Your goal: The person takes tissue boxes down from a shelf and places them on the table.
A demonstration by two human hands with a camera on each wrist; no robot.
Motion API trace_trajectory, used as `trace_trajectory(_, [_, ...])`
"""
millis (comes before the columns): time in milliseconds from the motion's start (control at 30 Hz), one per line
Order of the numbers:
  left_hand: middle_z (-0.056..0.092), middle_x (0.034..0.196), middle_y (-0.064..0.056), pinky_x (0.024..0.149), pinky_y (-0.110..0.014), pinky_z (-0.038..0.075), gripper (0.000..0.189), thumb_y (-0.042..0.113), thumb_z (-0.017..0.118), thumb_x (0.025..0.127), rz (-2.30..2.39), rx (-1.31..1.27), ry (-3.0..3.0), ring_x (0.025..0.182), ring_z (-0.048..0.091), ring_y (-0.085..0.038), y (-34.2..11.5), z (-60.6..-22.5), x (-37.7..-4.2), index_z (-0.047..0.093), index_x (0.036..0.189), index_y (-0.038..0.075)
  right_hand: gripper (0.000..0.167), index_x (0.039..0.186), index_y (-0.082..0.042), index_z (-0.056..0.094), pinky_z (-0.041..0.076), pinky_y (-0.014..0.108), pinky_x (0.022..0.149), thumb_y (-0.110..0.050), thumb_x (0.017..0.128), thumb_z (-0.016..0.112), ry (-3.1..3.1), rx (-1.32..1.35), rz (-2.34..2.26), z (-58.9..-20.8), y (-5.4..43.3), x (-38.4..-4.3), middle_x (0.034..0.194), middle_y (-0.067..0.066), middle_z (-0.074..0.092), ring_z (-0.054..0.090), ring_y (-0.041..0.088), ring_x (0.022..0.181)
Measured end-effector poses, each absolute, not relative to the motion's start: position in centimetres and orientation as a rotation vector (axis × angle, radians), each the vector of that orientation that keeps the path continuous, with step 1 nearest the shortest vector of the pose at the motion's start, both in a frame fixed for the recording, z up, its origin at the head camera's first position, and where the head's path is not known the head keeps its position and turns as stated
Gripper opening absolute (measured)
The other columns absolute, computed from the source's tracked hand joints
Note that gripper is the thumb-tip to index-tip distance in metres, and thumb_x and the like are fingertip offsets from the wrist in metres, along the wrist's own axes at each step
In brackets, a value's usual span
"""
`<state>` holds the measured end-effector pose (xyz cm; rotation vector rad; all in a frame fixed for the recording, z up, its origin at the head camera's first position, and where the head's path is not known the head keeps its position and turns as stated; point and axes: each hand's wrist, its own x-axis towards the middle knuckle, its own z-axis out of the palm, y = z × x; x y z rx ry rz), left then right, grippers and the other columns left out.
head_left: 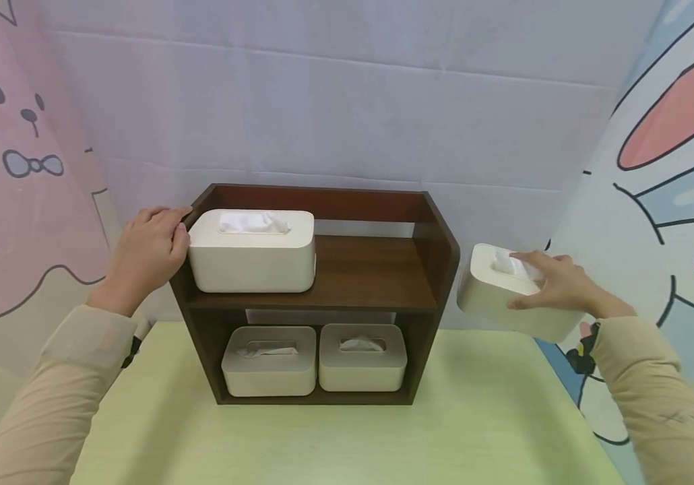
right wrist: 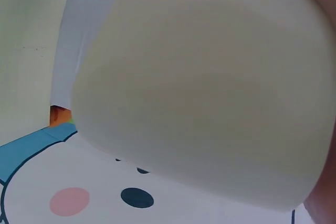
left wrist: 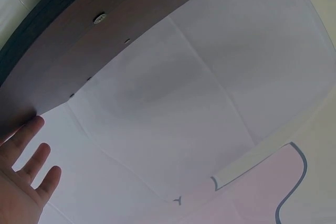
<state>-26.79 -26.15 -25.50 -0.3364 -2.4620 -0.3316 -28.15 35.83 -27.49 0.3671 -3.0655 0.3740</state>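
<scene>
Right hand (head_left: 556, 286) holds a cream tissue box (head_left: 505, 296) in the air, just right of the dark wooden shelf (head_left: 438, 256) and tilted toward it. The grip lies over the top, fingers across the tissue slot, thumb down the near side.

Left hand (head_left: 147, 252) rests against the shelf's left wall, fingers fairly straight, touching the left end of the box on the upper shelf (head_left: 252, 250). Two lower boxes (head_left: 269, 360) sit side by side beneath. The shelf stands on a green surface (head_left: 347, 438).

Risk, as I judge it: a one-handed top hold on a tilted box could slip; its corner could knock the shelf's right wall.
</scene>
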Motion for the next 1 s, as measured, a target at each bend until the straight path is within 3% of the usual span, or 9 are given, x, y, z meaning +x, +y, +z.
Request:
trace_trajectory(233, [0.055,0.123,-0.021,0.093,-0.059,0.031,0.042,0.019,0.029,0.095,-0.334,-0.332,-2.469,0.115,0.041,-0.041,-26.1,-25.3,-26.8,0.051,0.126,0.002,0.096,0.137,-0.013,0.038,0.044,0.053,0.067,-0.059,0.061,0.074,-3.019,0.457,0.315,-31.3,36.2,-28.3,0.123,0.02,0.048,0.04,0.045,0.103])
trace_trajectory(467, [0.055,0.124,-0.02,0.093,-0.059,0.032,0.042,0.019,0.029,0.095,-0.331,-0.329,-2.473,0.115,0.041,-0.04,-26.1,-25.4,-26.7,0.051,0.126,0.002,0.091,0.13,-0.013,0.046,0.039,0.046,0.068,-0.058,0.057,0.076,-2.928,0.574,0.284,-35.3,36.2,-28.4,0.11,0.009,0.056,0.049,0.04,0.094])
trace_trajectory(767, [0.055,0.124,-0.02,0.092,-0.059,0.032,0.043,0.019,0.029,0.095,-0.319,-0.33,-2.468,0.116,0.041,-0.04,-26.0,-25.5,-26.6,0.051,0.127,0.002,0.088,0.125,-0.011,0.05,0.037,0.041,0.068,-0.056,0.054,0.078,-2.915,0.594,0.327,-39.3,35.8,-27.8,0.107,0.008,0.057,0.048,0.034,0.09])
trace_trajectory(1000, [0.056,0.122,-0.021,0.092,-0.06,0.033,0.042,0.018,0.03,0.095,-0.311,-0.332,-2.458,0.114,0.042,-0.04,-26.1,-25.6,-26.7,0.052,0.126,0.002,0.088,0.123,-0.014,0.052,0.038,0.051,0.073,-0.059,0.052,0.077,-2.908,0.625,0.287,-42.3,35.5,-27.5,0.108,0.006,0.056,0.049,0.035,0.092])
